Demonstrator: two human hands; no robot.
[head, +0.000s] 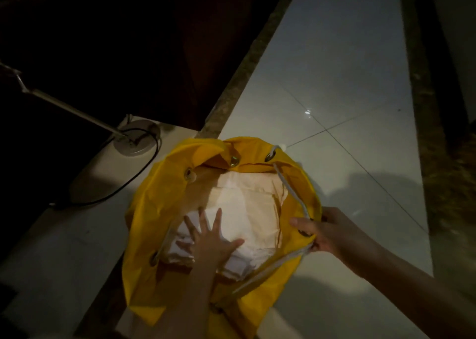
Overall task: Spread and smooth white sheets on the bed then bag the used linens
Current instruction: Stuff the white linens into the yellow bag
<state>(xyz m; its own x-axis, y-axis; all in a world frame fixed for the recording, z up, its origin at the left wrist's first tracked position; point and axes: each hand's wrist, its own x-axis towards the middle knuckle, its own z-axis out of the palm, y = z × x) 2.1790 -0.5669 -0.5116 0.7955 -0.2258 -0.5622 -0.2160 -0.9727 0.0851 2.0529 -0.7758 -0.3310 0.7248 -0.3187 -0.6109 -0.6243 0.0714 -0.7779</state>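
Item: yellow bag (144, 210), drawstring type, standing open-mouthed on a pale tiled floor (334, 81). Metal eyelets (234, 161) were set round the rim, with a grey-white cord (291, 189) threaded through them and running down the right side of the opening. The fabric at the far rim was folded inward.

Contents: white linens (247, 210), folded and bunched, filled the inside of the bag and lay below the rim. They looked cream-tinted under the dim light; individual pieces could not be told apart.

Left hand (211, 238): inside the mouth of the bag, palm down, fingers spread straight and flat, pressing on the linens near the left, near side of the pile. It gripped nothing.

Right hand (324, 231): at the right rim of the bag, thumb over the inner face of the fabric and fingers curled behind it, holding the rim where the cord passed an eyelet. The forearm came in from the lower right corner.

Surroundings: a dark speckled stone strip (244, 81) ran diagonally across the floor from the upper middle toward the bag. Left of the bag stood a floor lamp base (136, 140), round and pale, with a thin metal pole (69, 109) slanting up to the left and a black cable (123, 184) looping from the base across the floor. A second dark stone strip (417, 81) bordered the tiles on the right. The upper left of the view was too dark to make out.
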